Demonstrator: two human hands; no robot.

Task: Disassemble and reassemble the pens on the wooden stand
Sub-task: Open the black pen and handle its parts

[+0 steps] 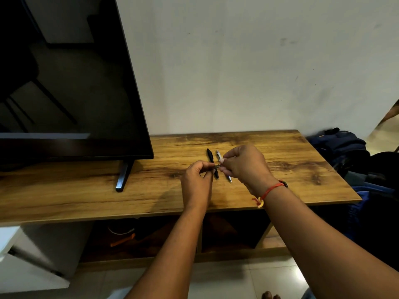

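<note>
A black pen (211, 157) and a white-and-silver pen (219, 156) lie side by side on the wooden stand (280, 152), pointing away from me. Above them my left hand (197, 180) and my right hand (246, 165) meet fingertip to fingertip, pinching a third small pen piece (217, 166) between them. The piece is mostly hidden by my fingers, so I cannot tell its shape. A red thread band is around my right wrist.
A large black TV (71, 83) stands on the left of the stand, its foot (124, 176) close to my left hand. A white wall is behind. Dark blue bags (345, 152) sit to the right of the stand. Open shelves are below.
</note>
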